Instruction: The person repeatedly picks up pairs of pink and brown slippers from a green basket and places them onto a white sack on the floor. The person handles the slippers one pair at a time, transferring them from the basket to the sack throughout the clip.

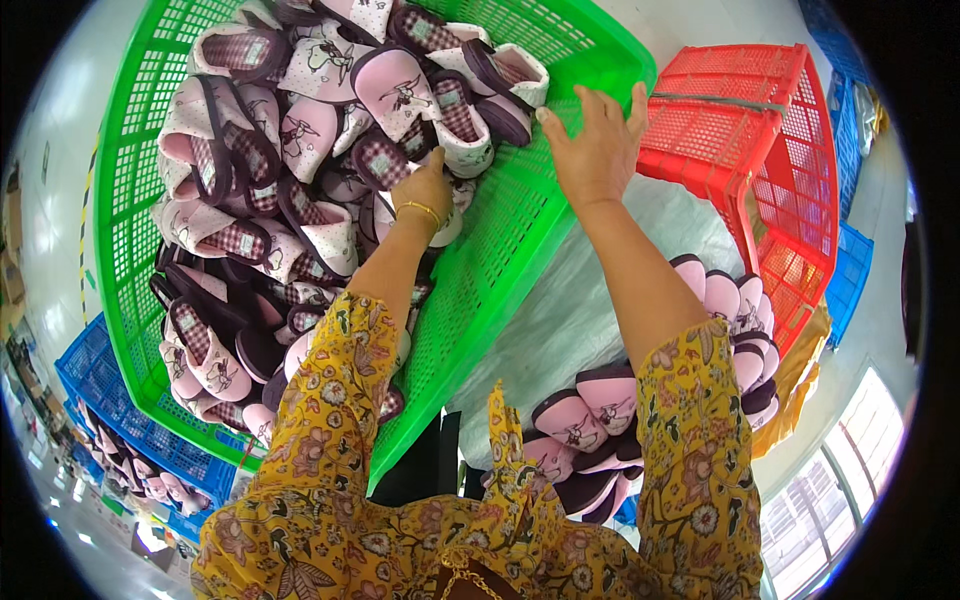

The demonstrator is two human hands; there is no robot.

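Observation:
A large green plastic basket (500,255) is heaped with slippers (395,85), pink or white with dark trim, checked insoles and a printed figure. My left hand (425,190) reaches into the heap, its fingers closed on one slipper (383,162) with a checked insole; part of that slipper is hidden under the hand. Above the basket's right side is my right hand (597,145), fingers spread and nothing in it. Whether its thumb touches the basket rim is hard to tell.
Red plastic crates (710,120) stand on the right, a dark strap across one. Below my right forearm, more pink slippers (575,420) lie in rows by a pale sheet (560,310). A blue crate (150,410) sits at lower left, with further slippers beside it.

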